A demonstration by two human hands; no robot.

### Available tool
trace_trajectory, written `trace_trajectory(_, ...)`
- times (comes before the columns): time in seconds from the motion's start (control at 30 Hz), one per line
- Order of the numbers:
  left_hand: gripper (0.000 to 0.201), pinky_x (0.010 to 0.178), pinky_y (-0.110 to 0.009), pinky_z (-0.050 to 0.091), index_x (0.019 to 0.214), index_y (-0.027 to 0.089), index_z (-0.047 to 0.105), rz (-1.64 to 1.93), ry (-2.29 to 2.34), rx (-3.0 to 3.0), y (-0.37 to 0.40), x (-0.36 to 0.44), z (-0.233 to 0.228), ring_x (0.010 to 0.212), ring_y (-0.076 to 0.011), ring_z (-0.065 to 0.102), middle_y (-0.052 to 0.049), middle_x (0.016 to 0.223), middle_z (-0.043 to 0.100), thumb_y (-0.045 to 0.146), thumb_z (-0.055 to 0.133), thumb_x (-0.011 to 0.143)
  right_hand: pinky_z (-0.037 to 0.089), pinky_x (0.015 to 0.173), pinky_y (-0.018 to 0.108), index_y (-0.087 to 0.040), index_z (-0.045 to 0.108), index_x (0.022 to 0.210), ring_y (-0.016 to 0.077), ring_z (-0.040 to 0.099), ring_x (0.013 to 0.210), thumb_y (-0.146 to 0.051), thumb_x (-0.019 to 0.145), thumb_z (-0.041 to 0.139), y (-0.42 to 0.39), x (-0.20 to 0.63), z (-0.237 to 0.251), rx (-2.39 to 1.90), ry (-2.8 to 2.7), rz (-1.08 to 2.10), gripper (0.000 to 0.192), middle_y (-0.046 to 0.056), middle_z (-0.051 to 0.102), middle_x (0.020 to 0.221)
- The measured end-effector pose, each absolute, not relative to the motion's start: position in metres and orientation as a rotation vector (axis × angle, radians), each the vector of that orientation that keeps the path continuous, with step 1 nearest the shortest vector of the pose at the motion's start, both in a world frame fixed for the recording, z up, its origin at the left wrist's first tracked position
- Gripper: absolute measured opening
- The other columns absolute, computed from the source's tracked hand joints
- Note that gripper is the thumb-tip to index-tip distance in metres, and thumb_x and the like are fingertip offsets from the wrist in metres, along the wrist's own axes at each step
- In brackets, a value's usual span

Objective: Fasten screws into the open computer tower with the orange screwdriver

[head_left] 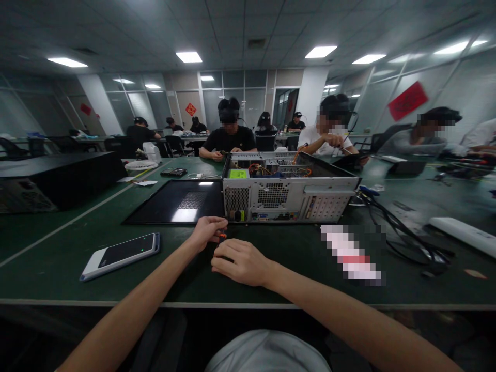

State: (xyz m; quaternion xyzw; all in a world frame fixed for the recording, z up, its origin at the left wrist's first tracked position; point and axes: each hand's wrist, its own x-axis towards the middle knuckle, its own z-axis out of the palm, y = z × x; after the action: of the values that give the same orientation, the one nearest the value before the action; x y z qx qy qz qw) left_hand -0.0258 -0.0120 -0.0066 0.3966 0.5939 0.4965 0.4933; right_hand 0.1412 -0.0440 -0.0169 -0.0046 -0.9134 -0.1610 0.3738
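Note:
My left hand (207, 231) and my right hand (239, 261) meet on the green table (70, 243), just in front of an open computer case (289, 194). Between the fingers of both hands sits a small dark tool with an orange part (222, 236), most of it hidden by the fingers. The case lies on its side with its rear panel, fan grille and ports facing me. Its inside shows cables and a green label (237, 174).
The case's black side panel (178, 202) lies flat left of the case. A phone (122, 254) lies nearer me at left. Black cables (399, 232) and a white bar (463, 235) lie at right. A black case (58, 178) stands far left. Several people work at tables beyond.

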Motion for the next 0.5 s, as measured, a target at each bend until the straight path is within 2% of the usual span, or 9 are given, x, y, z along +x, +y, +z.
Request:
trace_trajectory(0.17, 0.013, 0.046, -0.022, 0.049, 0.090, 0.010, 0.069, 1.199, 1.409, 0.937, -0.0140, -0.0246, -0.0050, 0.046, -0.0092, 0.059, -0.004, 0.071, 0.067, 0.017, 0.072, 0.080, 0.050, 0.086, 0.026, -0.015, 0.067, 0.092, 0.0138, 0.064, 0.092, -0.020, 0.098, 0.054, -0.0457, 0.1419, -0.0168, 0.022, -2.392, -0.438, 0.015, 0.003, 0.070, 0.096)
trace_trajectory(0.37, 0.012, 0.045, -0.019, 0.048, 0.090, 0.010, 0.069, 1.197, 1.378, 0.914, -0.0119, -0.0251, -0.0053, 0.048, -0.0098, 0.061, -0.006, 0.072, 0.069, 0.017, 0.072, 0.080, 0.046, 0.102, 0.027, -0.014, 0.067, 0.109, 0.0152, 0.061, 0.111, -0.017, 0.099, 0.051, -0.0452, 0.1420, -0.0161, 0.096, -2.420, -0.488, 0.020, 0.005, 0.071, 0.110)
trace_trajectory(0.5, 0.007, 0.043, -0.018, 0.046, 0.089, 0.010, 0.068, 1.200, 1.321, 0.889, -0.0095, -0.0263, -0.0083, 0.047, -0.0090, 0.060, -0.006, 0.073, 0.070, 0.015, 0.068, 0.083, 0.043, 0.105, 0.034, -0.016, 0.068, 0.103, 0.0204, 0.056, 0.118, -0.020, 0.093, 0.056, -0.0462, 0.1448, -0.0121, 0.032, -2.458, -0.455, 0.015, 0.009, 0.066, 0.118)
